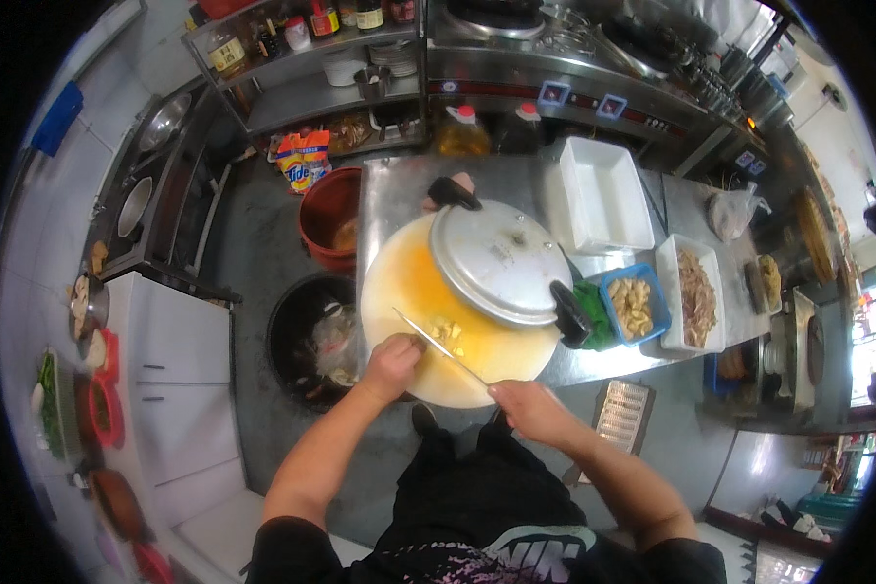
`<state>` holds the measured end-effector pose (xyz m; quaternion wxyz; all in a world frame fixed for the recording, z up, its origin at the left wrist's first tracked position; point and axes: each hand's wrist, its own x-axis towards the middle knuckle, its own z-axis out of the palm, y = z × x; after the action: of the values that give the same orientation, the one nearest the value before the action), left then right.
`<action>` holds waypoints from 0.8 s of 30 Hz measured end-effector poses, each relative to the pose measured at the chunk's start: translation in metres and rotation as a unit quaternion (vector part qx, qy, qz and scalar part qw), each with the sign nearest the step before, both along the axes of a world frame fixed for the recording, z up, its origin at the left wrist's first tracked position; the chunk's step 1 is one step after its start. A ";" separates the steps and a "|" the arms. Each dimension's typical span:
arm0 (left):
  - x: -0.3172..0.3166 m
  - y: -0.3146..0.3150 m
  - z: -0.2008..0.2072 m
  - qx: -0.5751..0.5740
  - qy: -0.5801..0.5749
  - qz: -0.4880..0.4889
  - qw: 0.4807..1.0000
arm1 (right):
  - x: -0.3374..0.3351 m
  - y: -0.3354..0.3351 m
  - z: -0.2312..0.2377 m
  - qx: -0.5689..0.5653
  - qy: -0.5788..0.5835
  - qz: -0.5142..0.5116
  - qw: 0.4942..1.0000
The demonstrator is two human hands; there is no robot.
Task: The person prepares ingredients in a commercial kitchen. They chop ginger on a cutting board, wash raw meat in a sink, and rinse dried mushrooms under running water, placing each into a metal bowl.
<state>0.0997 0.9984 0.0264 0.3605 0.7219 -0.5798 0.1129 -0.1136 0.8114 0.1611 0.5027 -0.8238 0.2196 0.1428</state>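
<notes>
My right hand point(532, 411) grips a knife point(446, 350) by its handle. The blade slants up to the left, over a round cutting board point(391, 292) with an orange-yellow stain. My left hand point(393, 366) is closed, fingers curled in beside the blade at the board's near left edge; whatever they hold is hidden. Small pale-yellow chopped pieces point(446, 333), which look like ginger, lie just beyond the blade. A silver pressure cooker lid point(496, 258) with black handles covers the far right part of the board.
Right of the board sit a blue basket point(637, 304) of pale-yellow chunks, a white tray point(696, 292) of meat strips and a white bin point(603, 200). A black tub point(287, 336) and a red-brown bucket point(329, 219) stand on the floor at left. Stoves point(545, 58) line the back.
</notes>
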 end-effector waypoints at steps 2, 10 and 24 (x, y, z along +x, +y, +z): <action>0.000 -0.001 0.000 -0.012 -0.009 0.016 1.000 | -0.003 -0.001 0.003 -0.010 0.015 0.002 1.000; 0.001 -0.001 -0.001 -0.015 0.011 -0.009 1.000 | 0.014 0.004 -0.013 0.013 0.066 -0.003 0.998; 0.000 0.000 -0.001 -0.028 0.020 -0.002 0.999 | -0.010 0.000 0.023 0.006 0.101 0.005 0.995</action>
<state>0.0992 0.9980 0.0249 0.3922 0.7126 -0.5706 0.1133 -0.1239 0.8114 0.1842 0.4821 -0.8033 0.2644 0.2288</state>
